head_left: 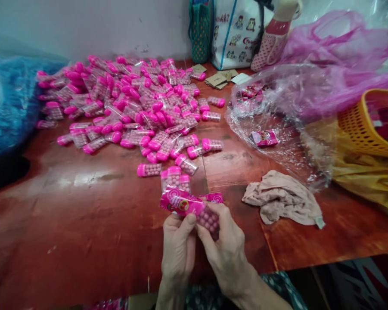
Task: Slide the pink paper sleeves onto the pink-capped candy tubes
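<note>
My left hand [178, 243] pinches a pink printed label sleeve [182, 202] between thumb and fingers. In my right hand [224, 241] is a clear candy bottle [208, 221] filled with small round pink candies, its end meeting the sleeve; how far the sleeve covers it I cannot tell. Just beyond my hands stand or lie a few candy bottles [172, 176] with bright pink caps. Another pink label [215, 197] shows behind my right hand. A large heap of the same capped bottles [125, 103] spreads over the far side of the table.
The reddish-brown table [84, 232] has a crumpled cloth [282, 198] at right. Behind it lies a clear plastic bag [297, 146] with pink labels. A yellow basket [368, 129] stands far right, a blue bag [13, 103] far left. Bags and a bottle holder [269, 47] line the wall.
</note>
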The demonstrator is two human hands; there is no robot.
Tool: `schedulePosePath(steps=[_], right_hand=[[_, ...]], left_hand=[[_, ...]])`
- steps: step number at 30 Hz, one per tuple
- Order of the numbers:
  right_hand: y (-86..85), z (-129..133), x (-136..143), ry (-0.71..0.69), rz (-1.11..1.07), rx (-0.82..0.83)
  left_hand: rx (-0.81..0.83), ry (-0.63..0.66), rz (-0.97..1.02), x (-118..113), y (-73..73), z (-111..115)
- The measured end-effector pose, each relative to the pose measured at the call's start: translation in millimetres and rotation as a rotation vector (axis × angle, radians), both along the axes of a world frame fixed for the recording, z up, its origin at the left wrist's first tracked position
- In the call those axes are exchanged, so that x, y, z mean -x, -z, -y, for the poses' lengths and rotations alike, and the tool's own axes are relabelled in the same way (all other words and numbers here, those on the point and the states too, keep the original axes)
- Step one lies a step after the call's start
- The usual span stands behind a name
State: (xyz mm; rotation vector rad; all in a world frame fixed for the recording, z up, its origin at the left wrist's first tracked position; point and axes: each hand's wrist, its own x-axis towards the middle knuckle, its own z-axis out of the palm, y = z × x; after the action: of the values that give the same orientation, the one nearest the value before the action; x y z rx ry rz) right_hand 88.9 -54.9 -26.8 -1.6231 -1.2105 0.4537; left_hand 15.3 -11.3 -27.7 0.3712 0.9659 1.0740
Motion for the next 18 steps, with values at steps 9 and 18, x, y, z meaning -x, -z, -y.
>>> schedulePosePath(steps=[9, 18], right_hand=[[-12.2, 0.2, -13.0, -0.21, -0.285, 0.162], [-14.5, 3.0, -10.1, -0.259, -0.26, 0.159]], left_hand=[[-0.027, 0.077, 0.014, 12.7, 1.6, -7.4], [-0.081, 0.031, 0.022, 10.8, -6.6, -10.5]])
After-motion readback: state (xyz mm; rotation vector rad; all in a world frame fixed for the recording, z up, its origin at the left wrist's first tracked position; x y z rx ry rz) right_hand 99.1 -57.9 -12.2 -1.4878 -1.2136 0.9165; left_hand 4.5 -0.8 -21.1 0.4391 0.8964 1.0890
